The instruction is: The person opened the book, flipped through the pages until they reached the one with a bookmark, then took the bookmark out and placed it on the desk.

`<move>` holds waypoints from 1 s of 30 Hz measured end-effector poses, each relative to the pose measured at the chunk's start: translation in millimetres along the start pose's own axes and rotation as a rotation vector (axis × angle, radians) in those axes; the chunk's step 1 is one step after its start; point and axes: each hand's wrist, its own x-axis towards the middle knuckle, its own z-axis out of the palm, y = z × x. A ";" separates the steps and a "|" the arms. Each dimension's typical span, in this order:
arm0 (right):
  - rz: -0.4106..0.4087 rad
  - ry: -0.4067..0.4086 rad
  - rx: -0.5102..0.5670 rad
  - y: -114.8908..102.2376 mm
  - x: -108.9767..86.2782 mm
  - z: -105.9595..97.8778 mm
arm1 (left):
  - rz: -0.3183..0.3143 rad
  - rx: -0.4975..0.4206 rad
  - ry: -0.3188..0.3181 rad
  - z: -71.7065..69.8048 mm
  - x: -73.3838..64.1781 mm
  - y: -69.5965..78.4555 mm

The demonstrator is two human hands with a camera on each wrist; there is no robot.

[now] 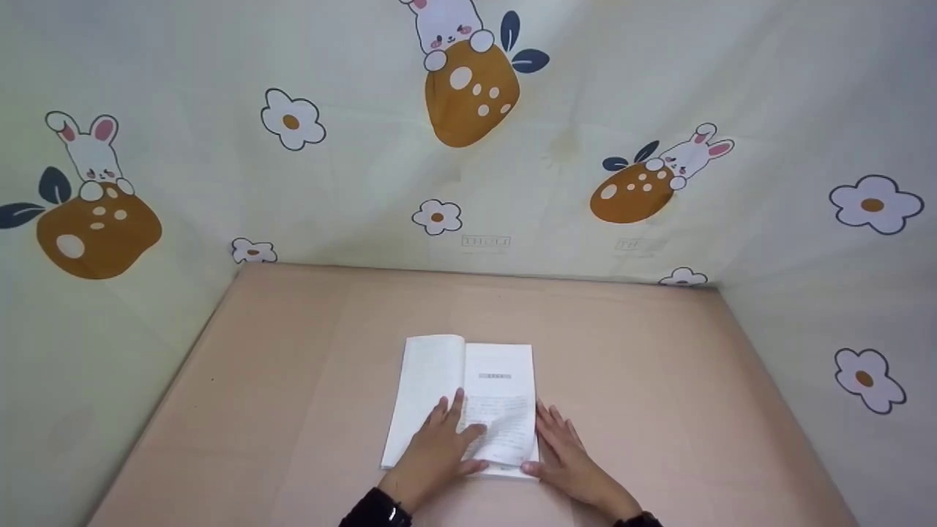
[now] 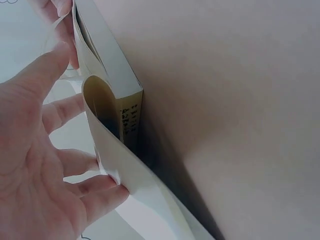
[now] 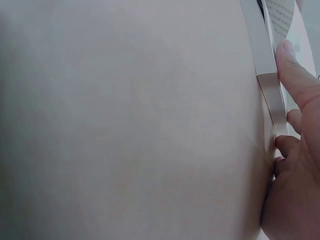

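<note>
An open paperback book lies in front of me, a folded-over stack of left pages curving up at the spine. My left hand spreads its fingers over the inner part of the book, pressing on the pages beside the fold. In the left wrist view, its fingertips touch the curled pages near the lettered spine. My right hand lies along the book's right edge, fingers against the side and thumb on the lower right corner. The right wrist view shows that thumb against the page edges.
The book rests on a pinkish-beige table. Behind and at both sides hangs a pale cloth printed with rabbits, fruit and flowers. A dark cuff covers the left wrist.
</note>
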 end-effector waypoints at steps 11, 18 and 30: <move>0.061 -0.010 0.006 -2.2 1.3 1.3 | -0.044 0.021 0.009 0.7 3.6 6.3; 0.061 -0.015 0.008 -3.4 2.5 1.4 | -0.131 -0.052 0.048 3.8 6.3 8.2; 0.066 -0.019 0.013 -3.0 1.8 -0.8 | -0.303 -0.190 0.062 2.6 6.5 8.2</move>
